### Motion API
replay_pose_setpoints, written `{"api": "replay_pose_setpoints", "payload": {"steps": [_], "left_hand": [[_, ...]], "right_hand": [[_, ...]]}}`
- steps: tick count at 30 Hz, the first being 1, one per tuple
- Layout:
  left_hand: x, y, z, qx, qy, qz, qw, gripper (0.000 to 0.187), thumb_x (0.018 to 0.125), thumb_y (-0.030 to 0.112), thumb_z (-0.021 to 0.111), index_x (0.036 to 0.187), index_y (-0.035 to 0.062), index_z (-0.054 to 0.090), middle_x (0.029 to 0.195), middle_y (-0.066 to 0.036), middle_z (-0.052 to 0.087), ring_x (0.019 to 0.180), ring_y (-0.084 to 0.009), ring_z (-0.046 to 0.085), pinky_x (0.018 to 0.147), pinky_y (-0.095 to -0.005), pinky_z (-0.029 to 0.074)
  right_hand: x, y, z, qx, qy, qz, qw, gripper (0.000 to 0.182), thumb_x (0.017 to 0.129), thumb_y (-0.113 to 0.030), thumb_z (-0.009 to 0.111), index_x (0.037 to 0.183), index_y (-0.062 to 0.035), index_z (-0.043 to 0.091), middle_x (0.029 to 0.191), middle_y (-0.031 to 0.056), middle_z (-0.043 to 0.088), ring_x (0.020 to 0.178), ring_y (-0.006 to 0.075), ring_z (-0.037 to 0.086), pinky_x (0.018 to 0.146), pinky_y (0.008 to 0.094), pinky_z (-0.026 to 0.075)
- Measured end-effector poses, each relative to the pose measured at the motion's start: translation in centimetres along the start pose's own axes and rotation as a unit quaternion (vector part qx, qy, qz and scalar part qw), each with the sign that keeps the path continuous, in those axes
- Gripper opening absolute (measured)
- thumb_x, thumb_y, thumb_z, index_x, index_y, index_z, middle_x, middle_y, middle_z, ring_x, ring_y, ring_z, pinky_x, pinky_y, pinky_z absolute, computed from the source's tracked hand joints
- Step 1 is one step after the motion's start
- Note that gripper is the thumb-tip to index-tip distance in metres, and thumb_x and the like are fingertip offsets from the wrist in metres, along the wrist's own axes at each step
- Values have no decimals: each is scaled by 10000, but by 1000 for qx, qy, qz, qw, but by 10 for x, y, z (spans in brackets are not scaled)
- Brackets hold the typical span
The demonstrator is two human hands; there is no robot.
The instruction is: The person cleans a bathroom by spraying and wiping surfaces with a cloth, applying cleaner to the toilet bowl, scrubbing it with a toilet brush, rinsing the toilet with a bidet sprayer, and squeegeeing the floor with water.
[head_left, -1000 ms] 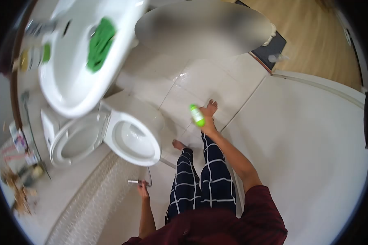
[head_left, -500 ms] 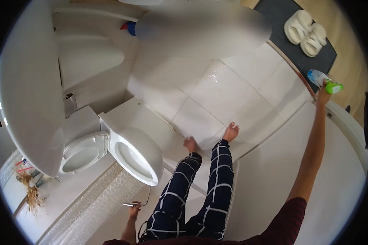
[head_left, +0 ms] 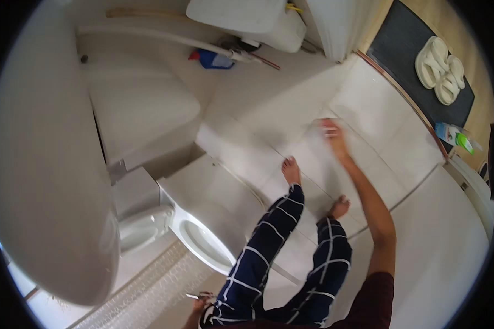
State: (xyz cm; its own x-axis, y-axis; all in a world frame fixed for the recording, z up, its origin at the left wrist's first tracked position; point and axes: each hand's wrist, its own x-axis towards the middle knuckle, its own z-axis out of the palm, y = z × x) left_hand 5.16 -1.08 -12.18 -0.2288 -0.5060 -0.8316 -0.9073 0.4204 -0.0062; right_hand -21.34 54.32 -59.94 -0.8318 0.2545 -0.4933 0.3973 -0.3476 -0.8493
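Note:
Low beside the toilet point(head_left: 203, 244), my left hand point(head_left: 204, 297) is closed round a silver hand sprayer point(head_left: 192, 296), whose front end sticks out to the left. Over the floor tiles ahead of my feet, my right hand point(head_left: 330, 131) is smeared by motion. Its fingers cannot be made out, and I see nothing clearly held in it. A spray bottle point(head_left: 449, 133) with a blue and white label and a green head is at the doorway, by the edge of the dark mat point(head_left: 400, 49), apart from my right hand.
White sandals point(head_left: 440, 71) lie on the mat. A washbasin point(head_left: 55, 164) fills the left side. A blue bottle with a red cap point(head_left: 214, 60) lies near a white pipe point(head_left: 164, 37). A white bin point(head_left: 241, 16) is at the back, and a bathtub-like white surface point(head_left: 428, 236) is at right.
My right hand has let go of the spray bottle at the doorway and moved left over the tiles. My feet have shifted and the view has turned. My left hand keeps the sprayer.

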Motion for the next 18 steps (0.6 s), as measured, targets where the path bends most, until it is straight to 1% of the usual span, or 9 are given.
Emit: {"api": "replay_pose_setpoints", "payload": {"steps": [1,2,4,6,8,11,12,15,18], "left_hand": [[11,-11,-7,38,-27,16,999,287,688,57,600,965,54,524,1017,-114,582,1017,-240,517,805,-369,444],[10,-9,-8,28,-26,-4,999,287,686,56,600,963,53,524,1017,-116,582,1018,-240,517,806,-368,443],[16,9,-6,7,-22,-28,999,288,683,54,601,960,52,524,1016,-119,581,1018,-241,517,810,-366,441],[20,26,-8,-6,-20,-41,999,288,680,52,602,957,50,524,1016,-121,580,1018,-241,517,813,-363,440],[20,41,-8,-16,-13,-49,999,289,677,51,603,955,48,524,1015,-124,579,1019,-242,516,816,-361,438],[17,50,-1,-32,-3,-60,998,290,672,48,605,950,46,525,1015,-128,577,1019,-243,516,821,-357,436],[17,51,1,-38,-1,-61,997,290,670,47,605,949,45,525,1014,-129,577,1019,-243,516,822,-356,435],[19,46,7,-56,-7,-53,997,291,666,45,607,945,43,525,1014,-133,576,1020,-244,516,827,-352,433],[17,36,9,-78,-25,-27,996,291,661,42,608,940,41,525,1013,-138,574,1021,-245,515,832,-349,431]], "right_hand": [[18,-55,64,-247,-133,-189,941,431,745,70,429,1159,-40,477,1166,119,492,1061,237,498,865,306,431],[50,-71,122,-259,-161,-303,903,539,671,107,455,1183,-60,457,1169,139,470,1086,279,465,886,318,423],[123,-109,215,-281,-130,-384,870,566,676,85,467,1219,-65,413,1259,136,380,1166,260,387,923,327,402],[200,-144,282,-331,33,-456,826,496,733,13,481,1219,-62,420,1287,109,369,1182,276,374,971,371,349],[259,-159,328,-345,142,-445,814,630,668,58,547,1259,-60,363,1289,119,348,1196,307,352,977,403,337],[283,-147,351,-375,67,-341,860,514,684,8,564,1171,-131,476,1239,77,404,1172,270,386,979,428,320],[276,-133,350,-398,95,-351,842,416,685,-26,586,1070,-179,545,1192,31,449,1124,263,425,922,392,391],[229,-114,318,-351,26,-351,868,389,670,-40,615,1030,-175,552,1145,5,481,1074,248,453,834,372,455],[163,-107,256,-169,103,-325,925,375,653,-81,676,1001,-154,554,1076,4,510,965,227,491,783,323,462]]}}
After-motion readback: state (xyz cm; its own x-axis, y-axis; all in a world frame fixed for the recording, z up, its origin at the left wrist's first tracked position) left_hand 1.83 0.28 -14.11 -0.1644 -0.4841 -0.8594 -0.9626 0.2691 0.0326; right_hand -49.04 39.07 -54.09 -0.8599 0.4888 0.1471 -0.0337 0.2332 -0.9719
